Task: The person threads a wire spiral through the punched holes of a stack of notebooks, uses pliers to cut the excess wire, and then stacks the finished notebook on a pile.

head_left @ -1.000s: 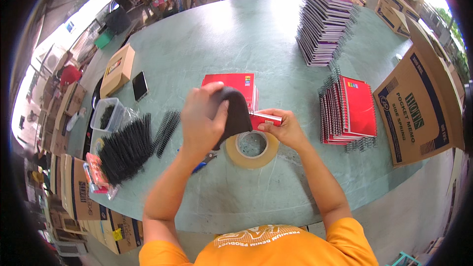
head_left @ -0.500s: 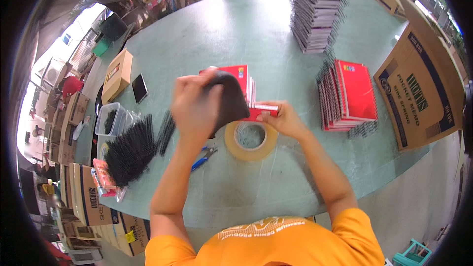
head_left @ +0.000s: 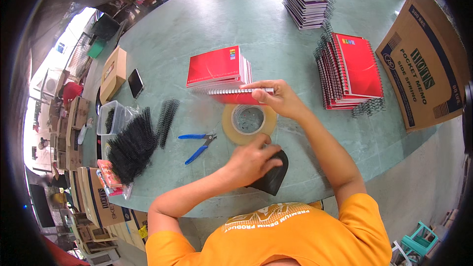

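Observation:
My right hand (head_left: 277, 97) is closed on the right end of a thin red notebook (head_left: 231, 96), thumb on its near side. The notebook is held edge-on above the roll of clear tape (head_left: 229, 128), its row of binding marks facing up; its left end is blurred. Close to my body, my left hand (head_left: 252, 163) has its curled fingers on a black, flat, round-cornered piece (head_left: 271, 180) low over the table edge. What this piece is I cannot tell. Behind the held notebook lies a stack of red notebooks (head_left: 212, 65).
Blue-handled cutters (head_left: 197, 149) lie left of the tape. Further left are black binding coils (head_left: 132, 145), a clear plastic tub (head_left: 111, 118), a phone (head_left: 136, 83) and a small cardboard box (head_left: 113, 75). At right stand coil-bound red notebooks (head_left: 357, 71), a tall notebook stack (head_left: 308, 0) and a carton (head_left: 419, 69).
My left hand has brought the black piece down from beside the notebook toward my body. The notebook in my right hand has come into fuller view and sits higher in the picture.

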Tool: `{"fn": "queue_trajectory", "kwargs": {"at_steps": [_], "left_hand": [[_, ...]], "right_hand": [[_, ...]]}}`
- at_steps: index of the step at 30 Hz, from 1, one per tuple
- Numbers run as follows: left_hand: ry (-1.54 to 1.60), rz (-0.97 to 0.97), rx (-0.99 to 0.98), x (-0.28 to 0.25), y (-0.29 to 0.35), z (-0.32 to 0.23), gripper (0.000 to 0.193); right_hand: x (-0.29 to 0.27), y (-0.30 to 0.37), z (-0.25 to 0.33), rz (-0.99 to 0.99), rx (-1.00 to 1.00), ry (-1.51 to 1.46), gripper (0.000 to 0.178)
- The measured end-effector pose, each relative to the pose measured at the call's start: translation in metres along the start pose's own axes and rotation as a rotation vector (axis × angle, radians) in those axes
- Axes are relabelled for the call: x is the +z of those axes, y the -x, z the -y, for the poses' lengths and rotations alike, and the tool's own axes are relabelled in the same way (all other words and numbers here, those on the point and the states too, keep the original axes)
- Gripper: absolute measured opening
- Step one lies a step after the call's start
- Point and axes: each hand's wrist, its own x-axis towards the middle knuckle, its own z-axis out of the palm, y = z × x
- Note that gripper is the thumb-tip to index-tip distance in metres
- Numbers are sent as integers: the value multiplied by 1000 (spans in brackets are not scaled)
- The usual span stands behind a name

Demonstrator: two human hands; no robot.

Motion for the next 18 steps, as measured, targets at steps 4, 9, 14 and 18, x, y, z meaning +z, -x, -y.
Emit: {"fn": "queue_trajectory", "kwargs": {"at_steps": [4, 9, 14, 18], "left_hand": [[-274, -461, 79, -44, -29, 3, 23], [-609, -306, 57, -70, -50, 36, 21], [-422, -266, 24, -65, -58, 36, 19], [-338, -208, -8, -68, -66, 29, 21]], "right_hand": [[2, 4, -9, -6, -233, -272, 26], [2, 20, -10, -80, -233, 15, 25], [12, 28, -10, -211, -175, -298, 29], [5, 31, -23, -339, -117, -34, 26]]}}
